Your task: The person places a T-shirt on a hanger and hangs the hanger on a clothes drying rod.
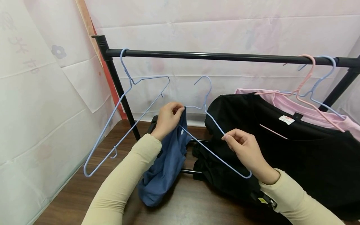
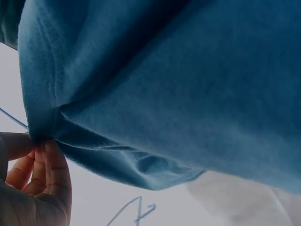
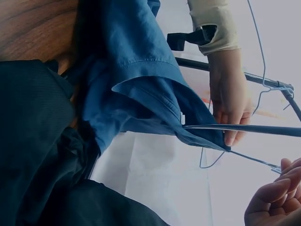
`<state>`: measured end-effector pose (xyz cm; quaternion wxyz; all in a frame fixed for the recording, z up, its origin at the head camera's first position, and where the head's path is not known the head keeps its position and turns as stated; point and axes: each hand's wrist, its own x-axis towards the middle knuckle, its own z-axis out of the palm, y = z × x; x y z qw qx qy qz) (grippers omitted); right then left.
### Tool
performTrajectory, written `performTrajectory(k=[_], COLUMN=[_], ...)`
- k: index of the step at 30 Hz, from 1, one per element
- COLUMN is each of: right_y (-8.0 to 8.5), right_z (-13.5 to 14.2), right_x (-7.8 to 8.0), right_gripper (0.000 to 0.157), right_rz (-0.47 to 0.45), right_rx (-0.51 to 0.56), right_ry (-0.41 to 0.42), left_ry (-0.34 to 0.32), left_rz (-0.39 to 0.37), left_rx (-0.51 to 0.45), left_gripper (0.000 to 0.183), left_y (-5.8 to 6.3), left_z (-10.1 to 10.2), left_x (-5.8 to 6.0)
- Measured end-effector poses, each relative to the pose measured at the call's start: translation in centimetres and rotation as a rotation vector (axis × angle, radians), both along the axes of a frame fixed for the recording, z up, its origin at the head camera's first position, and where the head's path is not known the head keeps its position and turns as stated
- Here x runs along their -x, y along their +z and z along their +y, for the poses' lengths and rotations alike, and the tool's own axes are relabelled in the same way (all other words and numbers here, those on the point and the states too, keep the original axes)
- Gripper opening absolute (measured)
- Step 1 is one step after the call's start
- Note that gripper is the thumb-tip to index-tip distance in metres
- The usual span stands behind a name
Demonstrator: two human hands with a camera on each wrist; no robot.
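My left hand point(image 1: 169, 118) pinches the edge of a blue garment point(image 1: 168, 168), which hangs down from the fingers. One end of a light blue wire hanger point(image 1: 215, 154) is inside the garment's neck opening, where a small white label shows. With thumb and fingers my right hand point(image 1: 244, 150) pinches the sloping shoulder of that hanger; its hook points up, off the rail. In the left wrist view the fingers point(image 2: 51, 174) hold the garment's stitched edge. From the right wrist view, the hanger's bottom bar point(image 3: 254, 128) enters the neck opening. The far end of the hanger is hidden in the cloth.
A black rail point(image 1: 197, 55) crosses the view. Another blue hanger point(image 1: 112, 123) hangs bare at its left end. At the right hang a black shirt point(image 1: 303, 162) on a pink hanger point(image 1: 305, 79) and a pink shirt point(image 1: 309, 114). Below is a brown wooden table point(image 1: 180, 203).
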<state>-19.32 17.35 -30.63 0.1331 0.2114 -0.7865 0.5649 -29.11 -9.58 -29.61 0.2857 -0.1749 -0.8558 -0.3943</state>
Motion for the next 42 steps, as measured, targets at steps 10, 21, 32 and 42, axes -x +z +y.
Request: performTrajectory(k=[10,21,32,42], right_y=[0.4,0.7,0.8,0.6], right_z=[-0.4,-0.9,-1.5,-1.4], right_x=[0.4,0.6,0.9,1.2], right_gripper=[0.017,0.018,0.016,0.017], right_rz=[0.031,0.019,0.012,0.028], right_rx=[0.026,0.024,0.031,0.068], right_ry=[0.016,0.033,0.02,0.048], left_ry=[-0.058,-0.116,-0.194,-0.24], left_rz=[0.068,0.153,0.167,0.066], left_rx=[-0.031,-0.049,-0.061,0.003], left_gripper=[0.015,0.013,0.014,0.015], left_y=[1.4,2.6,3.6,3.4], left_z=[0.9,1.5,2.5,1.5], left_x=[-1.0,-1.8,-2.9,-2.4])
